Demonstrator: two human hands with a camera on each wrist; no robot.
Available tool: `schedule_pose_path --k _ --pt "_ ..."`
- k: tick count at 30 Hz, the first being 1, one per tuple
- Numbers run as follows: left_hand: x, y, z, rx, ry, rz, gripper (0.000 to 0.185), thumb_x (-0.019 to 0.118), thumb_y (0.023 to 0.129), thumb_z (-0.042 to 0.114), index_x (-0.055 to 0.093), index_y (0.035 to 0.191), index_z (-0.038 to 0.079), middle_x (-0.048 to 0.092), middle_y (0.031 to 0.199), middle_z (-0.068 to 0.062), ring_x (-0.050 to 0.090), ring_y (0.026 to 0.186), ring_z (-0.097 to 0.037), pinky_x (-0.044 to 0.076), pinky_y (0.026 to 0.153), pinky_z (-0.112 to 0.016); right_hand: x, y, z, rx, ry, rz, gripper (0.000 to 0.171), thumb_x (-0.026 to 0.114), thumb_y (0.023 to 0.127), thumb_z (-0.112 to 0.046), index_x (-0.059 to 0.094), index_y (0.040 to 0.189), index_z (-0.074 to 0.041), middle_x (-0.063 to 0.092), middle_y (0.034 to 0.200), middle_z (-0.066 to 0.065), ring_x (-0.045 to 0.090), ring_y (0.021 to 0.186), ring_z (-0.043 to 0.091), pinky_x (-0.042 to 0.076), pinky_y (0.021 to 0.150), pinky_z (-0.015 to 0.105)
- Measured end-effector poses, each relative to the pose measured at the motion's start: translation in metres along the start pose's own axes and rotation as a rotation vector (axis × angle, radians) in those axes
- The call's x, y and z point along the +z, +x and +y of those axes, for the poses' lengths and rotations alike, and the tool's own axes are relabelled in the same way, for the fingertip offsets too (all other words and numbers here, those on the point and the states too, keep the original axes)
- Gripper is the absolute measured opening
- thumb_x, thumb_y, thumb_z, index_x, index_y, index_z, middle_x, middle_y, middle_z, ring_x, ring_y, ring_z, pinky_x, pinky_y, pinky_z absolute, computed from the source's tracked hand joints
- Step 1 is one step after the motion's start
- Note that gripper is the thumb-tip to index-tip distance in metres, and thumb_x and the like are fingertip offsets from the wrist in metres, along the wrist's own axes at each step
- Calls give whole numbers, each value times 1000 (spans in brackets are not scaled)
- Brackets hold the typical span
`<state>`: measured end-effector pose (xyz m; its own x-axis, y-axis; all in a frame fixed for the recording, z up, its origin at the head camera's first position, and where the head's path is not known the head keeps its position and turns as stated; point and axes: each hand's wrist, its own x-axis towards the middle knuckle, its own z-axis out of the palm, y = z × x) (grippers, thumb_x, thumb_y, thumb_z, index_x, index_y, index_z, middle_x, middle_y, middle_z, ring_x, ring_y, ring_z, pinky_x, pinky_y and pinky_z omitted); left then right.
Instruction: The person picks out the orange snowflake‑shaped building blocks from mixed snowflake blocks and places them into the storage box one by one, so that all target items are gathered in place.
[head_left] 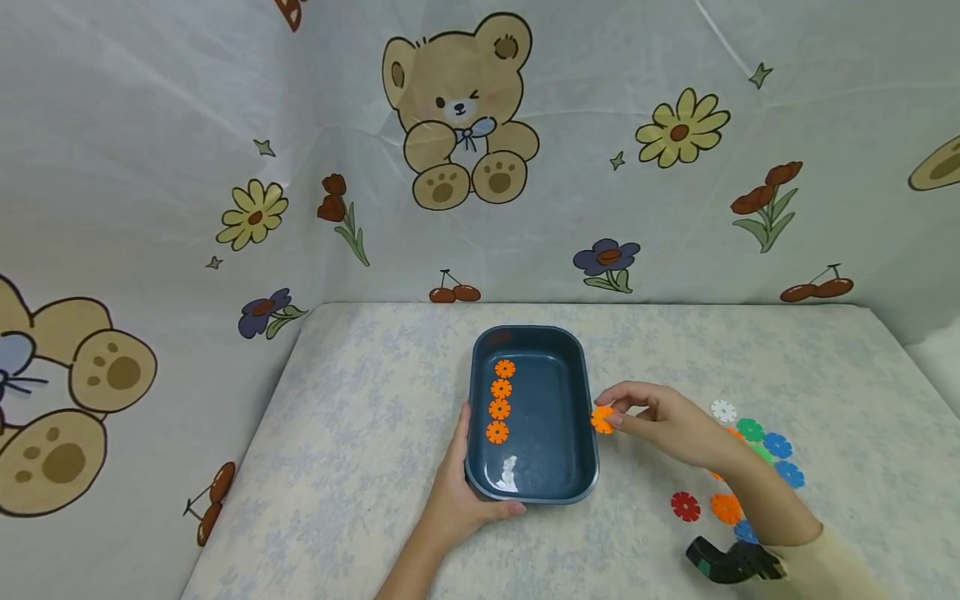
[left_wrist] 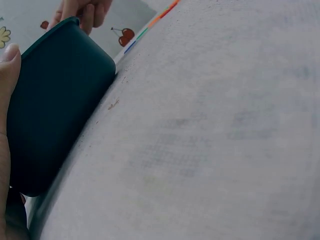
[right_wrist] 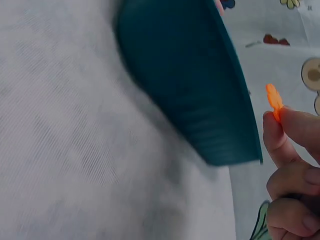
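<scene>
A dark teal rectangular tray point(head_left: 551, 417) sits on the table. Inside it, several orange notched plastic discs point(head_left: 499, 409) lie in a column along the left side. My left hand point(head_left: 461, 500) grips the tray's near left corner, fingers along the side and thumb at the front edge. Between the thumb and forefinger of my right hand point(head_left: 667, 421) is another orange disc point(right_wrist: 274, 102), pinched by its edge. In the head view that disc overlaps the tray's right rim; the right wrist view has it just beyond the rim.
To the right lie loose discs: a white one point(head_left: 723, 411), a red one point(head_left: 686, 507), blue ones point(head_left: 777, 445), green and orange ones, some hidden under the right forearm. A black strap-like device point(head_left: 723, 562) is by the right sleeve. A printed cloth point(head_left: 555, 225) hangs behind the table.
</scene>
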<state>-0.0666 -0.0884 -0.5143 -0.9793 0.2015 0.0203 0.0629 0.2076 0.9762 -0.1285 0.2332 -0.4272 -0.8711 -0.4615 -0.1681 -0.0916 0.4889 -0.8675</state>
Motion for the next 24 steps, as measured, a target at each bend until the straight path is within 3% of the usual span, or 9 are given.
schedule_pose_path --k 7,14,18,24 --pt "1 0 1 -11 -10 -2 139 96 61 32 1 161 29 7 166 17 13 154 -16 21 121 -58 21 31 -21 -95 -50 -48 16 66 96 -23 68 112 -19 69 94 -1 66 88 16 56 74 26" --pt "0 0 3 -12 -12 -8 137 96 62 35 1 161 30 8 166 17 14 154 -14 22 122 -51 48 52 -40 -148 -128 -128 14 68 94 -17 70 108 -17 73 93 -4 66 82 11 56 70 22" --pt "0 -1 3 -1 -17 -14 136 95 63 35 2 161 29 8 167 15 15 154 -17 23 121 -52 64 61 -46 -163 -222 -135 11 70 93 -15 71 104 -18 73 92 -8 66 82 2 55 72 20" --pt "-1 0 0 -8 -6 -13 136 95 63 34 2 161 29 9 167 14 17 154 -16 24 122 -45 86 73 -46 -151 -279 -156 12 72 91 -11 72 102 -15 73 82 -8 65 74 3 53 68 21"
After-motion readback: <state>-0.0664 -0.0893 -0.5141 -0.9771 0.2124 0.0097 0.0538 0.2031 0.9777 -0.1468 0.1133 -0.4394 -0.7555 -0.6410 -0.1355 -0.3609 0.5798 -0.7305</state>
